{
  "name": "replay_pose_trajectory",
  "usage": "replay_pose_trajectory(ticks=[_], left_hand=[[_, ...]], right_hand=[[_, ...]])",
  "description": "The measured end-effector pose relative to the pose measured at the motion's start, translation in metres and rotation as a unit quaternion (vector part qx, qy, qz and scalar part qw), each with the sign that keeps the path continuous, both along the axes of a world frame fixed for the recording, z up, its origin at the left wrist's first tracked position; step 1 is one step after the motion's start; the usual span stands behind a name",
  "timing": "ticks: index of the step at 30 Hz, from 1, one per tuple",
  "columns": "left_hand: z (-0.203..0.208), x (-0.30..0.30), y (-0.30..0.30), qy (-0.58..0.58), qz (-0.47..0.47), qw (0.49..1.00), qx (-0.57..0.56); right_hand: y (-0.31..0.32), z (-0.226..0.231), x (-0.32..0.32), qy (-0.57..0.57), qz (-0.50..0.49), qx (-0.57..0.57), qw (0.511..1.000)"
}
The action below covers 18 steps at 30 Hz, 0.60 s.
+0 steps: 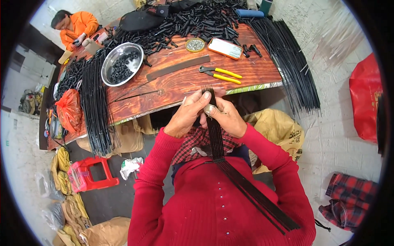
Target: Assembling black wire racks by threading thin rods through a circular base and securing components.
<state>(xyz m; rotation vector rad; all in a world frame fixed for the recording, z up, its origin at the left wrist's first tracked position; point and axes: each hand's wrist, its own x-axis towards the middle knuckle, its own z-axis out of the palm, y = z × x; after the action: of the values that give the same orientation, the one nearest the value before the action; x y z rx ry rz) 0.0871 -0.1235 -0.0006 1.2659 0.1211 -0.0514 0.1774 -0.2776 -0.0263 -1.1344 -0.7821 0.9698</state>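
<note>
Rods point(214, 135), black, thin, one flat bundle across my lap, tips fanned at table edge point(254, 87). Left hand point(186, 117) closed round bundle near tips; right hand point(225, 119) pinching small metal piece point(210, 109) against it. Judging progress: this bundle mid-work; big rod heaps point(96, 106) on table untouched, plenty left.

Both hands are up at the desk point(184, 82) edge working a flat bundle of thin black rods point(215, 135). The left hand point(186, 117) pinches near the top, and the right hand point(225, 119) has its grip around them just beside it. Yellow-handled pliers point(219, 74) lie nearby, plus a steel bowl point(122, 63) of small black rings.
</note>
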Motion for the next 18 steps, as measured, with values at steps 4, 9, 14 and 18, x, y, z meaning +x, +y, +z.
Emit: replay_pose_trajectory(ticks=[4,9,14,18], left_hand=[[-0.005,-0.010,-0.005,-0.051,0.062,0.991,-0.104],[-0.006,-0.006,-0.012,-0.058,0.210,0.961,-0.171],[-0.014,-0.002,-0.006,-0.064,0.192,0.972,-0.117],[-0.014,-0.005,0.001,-0.044,0.166,0.974,-0.145]], right_hand=[[-0.003,0.007,-0.005,0.003,-0.013,-0.030,0.999],[0.005,0.007,-0.008,0.024,-0.004,-0.036,0.999],[0.012,0.007,-0.006,0.041,0.007,-0.049,0.998],[0.012,0.006,-0.004,0.057,0.015,-0.046,0.997]])
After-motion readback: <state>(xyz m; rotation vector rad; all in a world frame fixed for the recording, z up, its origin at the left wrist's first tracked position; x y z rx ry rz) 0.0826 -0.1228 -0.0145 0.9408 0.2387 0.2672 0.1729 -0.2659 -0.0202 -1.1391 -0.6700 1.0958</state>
